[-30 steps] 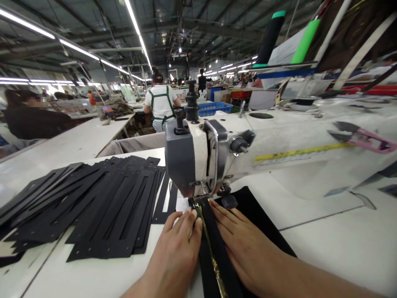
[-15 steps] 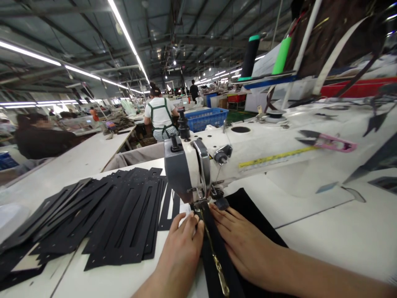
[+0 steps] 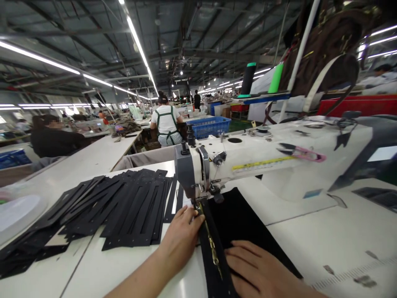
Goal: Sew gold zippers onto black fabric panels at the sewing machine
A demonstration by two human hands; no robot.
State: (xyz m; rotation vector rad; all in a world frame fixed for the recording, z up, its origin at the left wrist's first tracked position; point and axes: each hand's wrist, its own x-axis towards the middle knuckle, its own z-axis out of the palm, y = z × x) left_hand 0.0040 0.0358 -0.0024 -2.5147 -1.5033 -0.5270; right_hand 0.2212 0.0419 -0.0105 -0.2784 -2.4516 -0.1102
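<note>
A black strip with a gold metal zipper [image 3: 211, 244] runs under the needle area of a white sewing machine [image 3: 204, 165]. Its zipper pull hangs toward me. My left hand [image 3: 181, 231] grips the strip's left edge close to the presser foot, thumb and fingers together. Lower down, my right hand [image 3: 257, 267] lies flat with fingers stretched over the strip's right side and a wider black fabric piece [image 3: 238, 215]. That wider piece spreads out beneath, to the right of the needle. Exactly how the two layers join is hidden.
A fanned pile of black slotted panels [image 3: 133, 211] covers the table on the left. Pink-handled snips [image 3: 305, 154] and a yellow measuring tape [image 3: 260, 164] rest on the machine arm. Beyond stand a blue basket [image 3: 211, 126] and a seated co-worker [image 3: 167, 122].
My right hand has slid back toward me, away from the presser foot. My left hand stays beside the foot, its fingers closer together. The camera view has shifted slightly.
</note>
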